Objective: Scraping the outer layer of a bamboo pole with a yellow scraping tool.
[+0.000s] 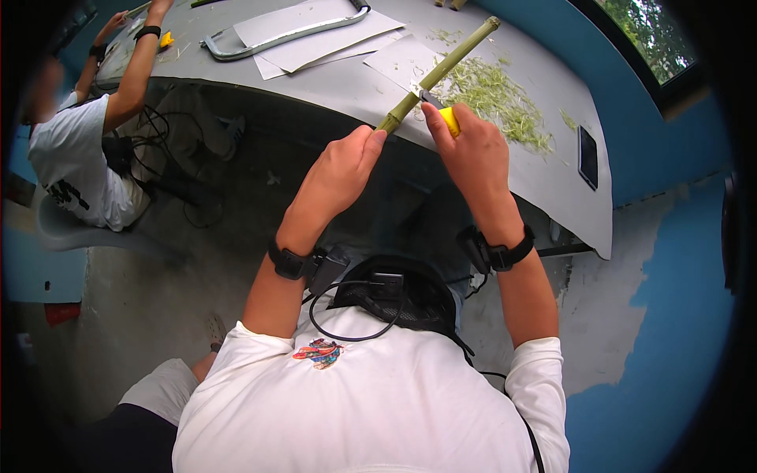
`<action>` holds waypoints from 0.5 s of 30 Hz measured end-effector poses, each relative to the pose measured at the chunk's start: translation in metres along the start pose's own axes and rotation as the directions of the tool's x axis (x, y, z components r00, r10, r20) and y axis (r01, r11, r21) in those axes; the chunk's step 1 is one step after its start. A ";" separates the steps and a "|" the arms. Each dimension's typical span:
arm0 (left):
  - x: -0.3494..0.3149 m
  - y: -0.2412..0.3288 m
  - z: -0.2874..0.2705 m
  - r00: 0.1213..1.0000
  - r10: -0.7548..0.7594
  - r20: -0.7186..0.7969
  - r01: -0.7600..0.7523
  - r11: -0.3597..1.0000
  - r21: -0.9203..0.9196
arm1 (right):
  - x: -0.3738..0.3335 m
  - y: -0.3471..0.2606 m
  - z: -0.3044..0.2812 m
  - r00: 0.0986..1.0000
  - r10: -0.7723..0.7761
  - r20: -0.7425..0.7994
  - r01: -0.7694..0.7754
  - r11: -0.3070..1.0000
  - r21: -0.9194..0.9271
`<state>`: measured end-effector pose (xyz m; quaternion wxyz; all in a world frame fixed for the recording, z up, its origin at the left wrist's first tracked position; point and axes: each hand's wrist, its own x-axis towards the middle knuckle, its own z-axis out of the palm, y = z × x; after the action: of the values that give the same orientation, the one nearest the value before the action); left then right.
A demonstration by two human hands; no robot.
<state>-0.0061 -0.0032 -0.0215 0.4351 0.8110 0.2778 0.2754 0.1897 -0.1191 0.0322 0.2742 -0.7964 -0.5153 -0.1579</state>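
Observation:
My left hand (341, 169) is closed round the near end of a green bamboo stick (457, 55), which slants up and away to the right over the table edge. In my right hand (473, 150) is a yellow-handled utility knife (449, 121), its handle wrapped by my fingers and its front end against the stick just beyond a joint. A pale patch shows on the stick where the knife meets it. Green and pale shavings (497, 102) lie in a heap on the table beside the stick.
White sheets of paper (315, 39) and a grey hacksaw frame (284, 41) lie on the grey table (331, 91). A dark phone (587, 158) rests near its right edge. At the left, another person (87, 150) sits working at the table. Blue walls (678, 315) stand on the right.

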 end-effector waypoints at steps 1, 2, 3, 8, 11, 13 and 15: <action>0.000 0.000 -0.002 1.000 -0.008 0.003 0.008 1.000 -0.001 | 0.001 0.002 0.000 1.000 0.011 -0.025 -0.011 1.000 0.022; 0.001 -0.003 -0.003 1.000 0.006 0.013 -0.006 1.000 -0.001 | 0.003 0.004 -0.003 1.000 0.014 -0.025 -0.013 0.999 0.039; 0.001 -0.008 -0.002 1.000 0.016 0.021 -0.015 1.000 -0.003 | 0.002 0.004 -0.007 1.000 0.016 -0.019 -0.015 0.998 0.058; 0.002 -0.017 -0.001 0.992 -0.074 0.105 0.096 0.972 -0.217 | -0.007 0.005 -0.011 0.983 -0.166 0.078 0.165 0.986 0.026; 0.007 -0.016 -0.002 0.967 -0.153 0.202 0.218 0.911 -0.350 | -0.004 0.006 -0.014 0.978 -0.176 0.110 0.176 0.984 0.011; 0.009 -0.012 -0.002 0.954 -0.175 0.243 0.267 0.866 -0.423 | -0.001 0.007 -0.013 0.971 -0.210 0.114 0.212 0.977 -0.004; 0.010 -0.012 -0.001 0.951 -0.178 0.252 0.277 0.850 -0.447 | 0.001 0.009 -0.013 0.965 -0.231 0.128 0.235 0.972 -0.021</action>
<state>-0.0024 0.0096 -0.0290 0.6768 0.6634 0.2503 0.1981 0.1986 -0.1287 0.0409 0.2068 -0.7434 -0.6186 -0.1484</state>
